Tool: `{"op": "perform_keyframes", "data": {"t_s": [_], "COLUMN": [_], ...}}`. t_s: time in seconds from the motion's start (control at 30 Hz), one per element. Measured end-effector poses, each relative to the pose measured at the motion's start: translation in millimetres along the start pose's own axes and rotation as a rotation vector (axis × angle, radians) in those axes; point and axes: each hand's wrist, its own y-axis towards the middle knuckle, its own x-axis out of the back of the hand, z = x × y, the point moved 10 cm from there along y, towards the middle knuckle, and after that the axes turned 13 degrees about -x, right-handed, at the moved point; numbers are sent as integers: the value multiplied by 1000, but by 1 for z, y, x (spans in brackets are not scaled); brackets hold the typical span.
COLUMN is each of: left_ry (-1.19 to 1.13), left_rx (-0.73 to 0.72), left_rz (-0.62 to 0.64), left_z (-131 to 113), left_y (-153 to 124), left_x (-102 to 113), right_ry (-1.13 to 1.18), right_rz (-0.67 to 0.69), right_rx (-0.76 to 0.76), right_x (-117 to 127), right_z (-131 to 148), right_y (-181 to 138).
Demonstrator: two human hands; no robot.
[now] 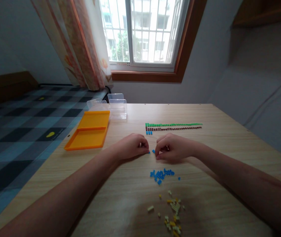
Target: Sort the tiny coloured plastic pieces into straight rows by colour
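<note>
My left hand (135, 145) is closed in a pinch low over the table, with a tiny blue brick (149, 152) showing at its fingertips. Facing it, my right hand (169, 147) has thumb and fingers curled together; anything inside that pinch is hidden. Between the two hands lies another small blue brick (153, 151), close to the right fingertips. Beyond them, small bricks form long rows: a green row (172, 124), a dark brown row (172, 129) and a short start of blue bricks (149, 133). Nearer to me is a loose blue pile (162, 174).
Cream and yellow bricks (175, 207) lie scattered at the near edge. An open orange case (88, 138) sits at the left of the wooden table (229, 144), with clear plastic boxes (118, 110) behind it. A bed (26, 131) adjoins on the left; a window (145, 33) is ahead.
</note>
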Motion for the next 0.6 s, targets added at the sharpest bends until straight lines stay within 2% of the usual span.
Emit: {"op": "perform_keyframes", "data": {"t_s": [0.17,0.6], "left_ry": [41,84], "left_rx": [-27,-13], "left_rz": [-59,-143], "left_z": [-7,-7], "left_y": [2,2], "left_x": [2,6], "right_ry": [-54,-103], "right_rz": [216,295], "right_rx": [-28,-70], "right_x": [-25,-33], "right_z": [10,5], "right_y": [-7,-7]}}
